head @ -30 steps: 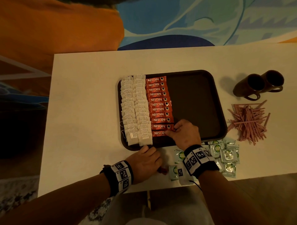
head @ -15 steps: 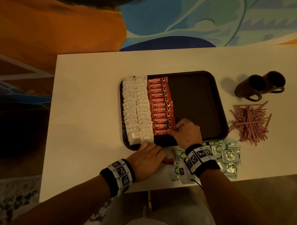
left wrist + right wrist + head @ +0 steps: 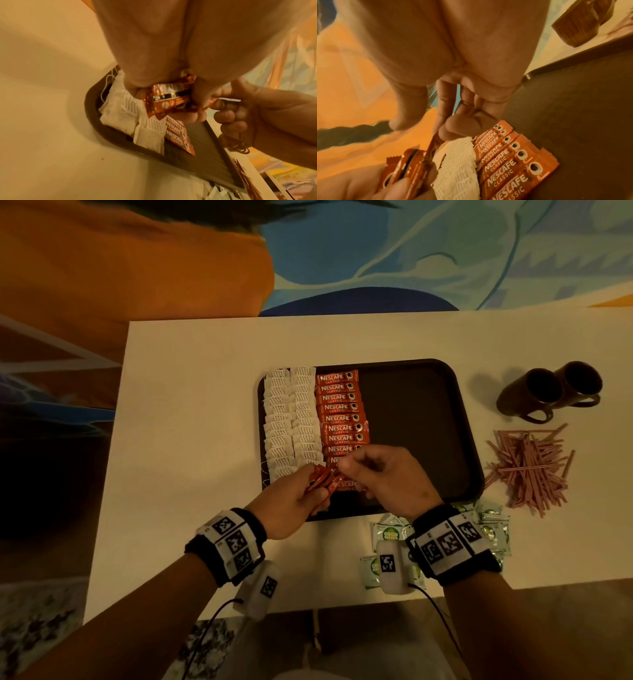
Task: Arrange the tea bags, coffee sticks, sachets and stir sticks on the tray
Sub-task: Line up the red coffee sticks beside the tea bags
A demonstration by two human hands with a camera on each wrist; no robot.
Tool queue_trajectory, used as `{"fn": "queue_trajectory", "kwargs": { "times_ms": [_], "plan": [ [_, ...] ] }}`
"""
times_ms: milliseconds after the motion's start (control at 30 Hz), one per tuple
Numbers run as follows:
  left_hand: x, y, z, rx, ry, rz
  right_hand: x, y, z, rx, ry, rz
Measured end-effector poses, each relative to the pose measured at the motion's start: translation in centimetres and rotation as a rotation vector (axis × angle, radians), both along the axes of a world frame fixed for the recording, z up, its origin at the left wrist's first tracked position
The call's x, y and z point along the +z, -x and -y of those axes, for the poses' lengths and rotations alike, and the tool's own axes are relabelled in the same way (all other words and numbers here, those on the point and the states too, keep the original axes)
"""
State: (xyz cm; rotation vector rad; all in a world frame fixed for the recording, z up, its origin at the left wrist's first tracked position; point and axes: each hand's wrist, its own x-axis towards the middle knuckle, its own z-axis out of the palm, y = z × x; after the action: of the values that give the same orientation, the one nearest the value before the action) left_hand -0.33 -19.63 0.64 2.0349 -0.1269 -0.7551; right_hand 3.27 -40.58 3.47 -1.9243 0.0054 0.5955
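A dark brown tray point(image 3: 418, 412) carries two columns of white tea bags point(image 3: 291, 419) and a column of red coffee sticks point(image 3: 339, 409). My left hand point(image 3: 317, 487) hovers over the tray's near left corner and grips a small bundle of coffee sticks point(image 3: 320, 478). In the left wrist view the bundle point(image 3: 171, 100) sticks out between my fingers. My right hand point(image 3: 346, 469) meets it from the right. In the right wrist view its thumb and forefinger pinch the end of one stick point(image 3: 431, 143) of that bundle point(image 3: 406, 169).
Green and white sachets point(image 3: 390, 534) lie loose on the white table point(image 3: 191, 405) below the tray's near edge, partly under my right wrist. A pile of pink stir sticks point(image 3: 527, 467) lies to the right, with two brown mugs point(image 3: 548, 392) behind it. The tray's right half is bare.
My left hand rose from the table's front edge to the tray corner, bringing the bundle of sticks into view. My right hand left the last laid stick and moved to the bundle.
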Motion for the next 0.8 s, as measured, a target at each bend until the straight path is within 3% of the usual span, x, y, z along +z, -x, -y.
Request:
{"fn": "queue_trajectory", "kwargs": {
  "times_ms": [133,333,433,567,800],
  "plan": [
    [0.5,-0.2,-0.6,0.02,0.018,0.022,-0.4,-0.2,-0.2,0.059,0.025,-0.023],
    [1.1,-0.6,-1.4,0.052,0.211,-0.104,-0.8,0.2,-0.3,0.104,-0.078,-0.037],
    [0.9,-0.9,-1.4,0.056,0.233,-0.09,-0.8,0.2,-0.4,0.057,-0.048,0.03],
    [0.9,-1.2,-1.4,0.204,0.258,-0.092,-1.3,-0.1,0.0,0.05,0.04,0.075],
    [1.3,-1.6,-1.5,0.281,0.268,-0.072,-0.8,-0.3,0.5,-0.071,-0.033,-0.018]
  ]
}}
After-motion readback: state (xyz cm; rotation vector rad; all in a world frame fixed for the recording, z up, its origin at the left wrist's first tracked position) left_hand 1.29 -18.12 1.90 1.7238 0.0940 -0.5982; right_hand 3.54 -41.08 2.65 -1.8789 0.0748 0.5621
